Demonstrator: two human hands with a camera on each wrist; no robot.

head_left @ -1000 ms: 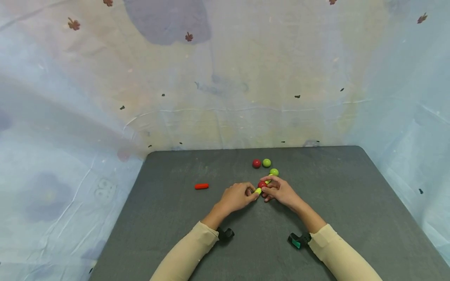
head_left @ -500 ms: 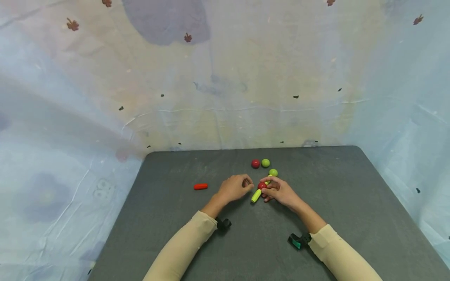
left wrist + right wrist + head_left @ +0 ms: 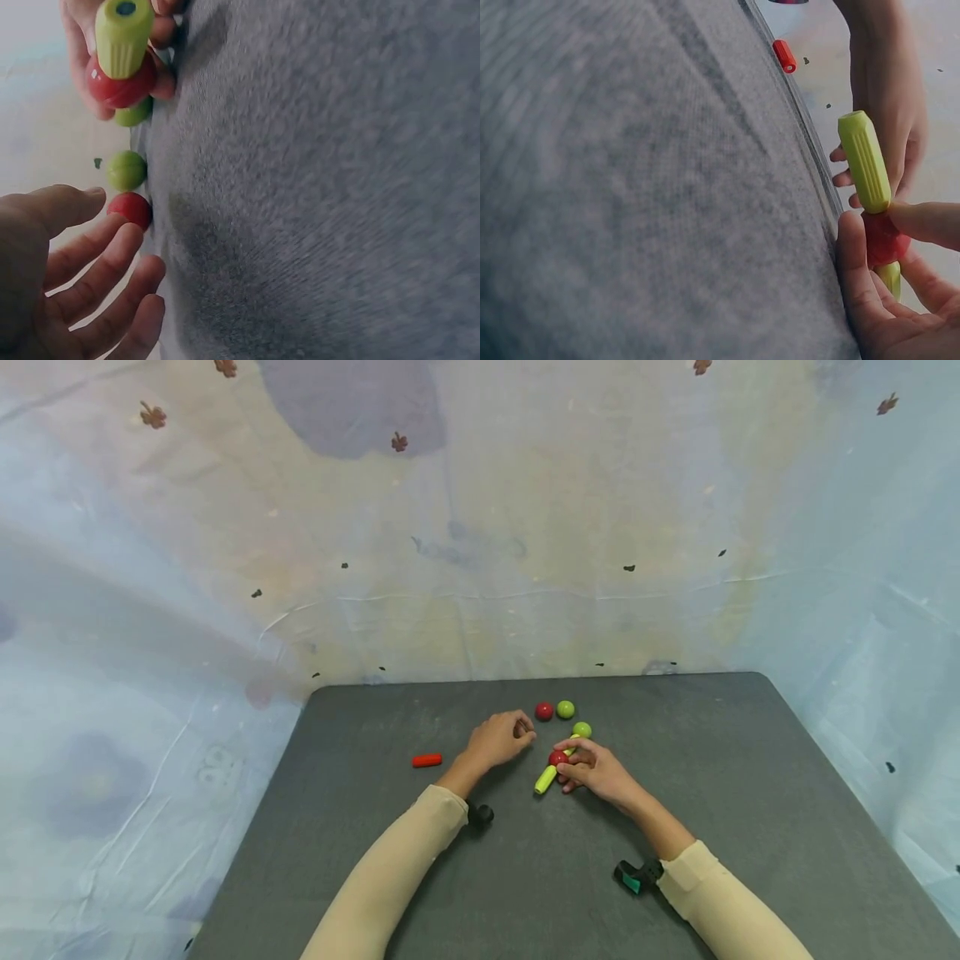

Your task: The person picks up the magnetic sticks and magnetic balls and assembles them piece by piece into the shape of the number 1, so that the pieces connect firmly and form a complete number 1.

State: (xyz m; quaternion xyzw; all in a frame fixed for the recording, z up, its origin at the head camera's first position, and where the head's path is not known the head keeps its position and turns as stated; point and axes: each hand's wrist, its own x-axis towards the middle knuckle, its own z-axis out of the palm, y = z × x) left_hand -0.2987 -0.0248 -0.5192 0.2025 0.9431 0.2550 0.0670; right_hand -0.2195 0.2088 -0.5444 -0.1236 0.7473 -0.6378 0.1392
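Observation:
My right hand [image 3: 596, 774] pinches a red ball [image 3: 885, 241] between thumb and fingers. From this ball a ribbed yellow-green rod [image 3: 865, 161] sticks out on the near side, its end hole showing in the left wrist view. A second yellow-green rod [image 3: 889, 279] is on the ball's opposite side, partly hidden by fingers. At that rod's far end is a green ball [image 3: 582, 729]. My left hand [image 3: 497, 739] holds nothing; its fingers are loosely bent, just short of a loose red ball [image 3: 131, 210].
A loose green ball [image 3: 566, 710] lies beside the loose red one near the back of the dark grey table [image 3: 360, 852]. Left of my left hand lies a red rod [image 3: 427, 761]. A printed sheet [image 3: 525, 527] hangs behind the table.
My left hand has let go of the near yellow-green rod and moved back and slightly left, toward the loose red ball. The right hand keeps its hold on the joined pieces.

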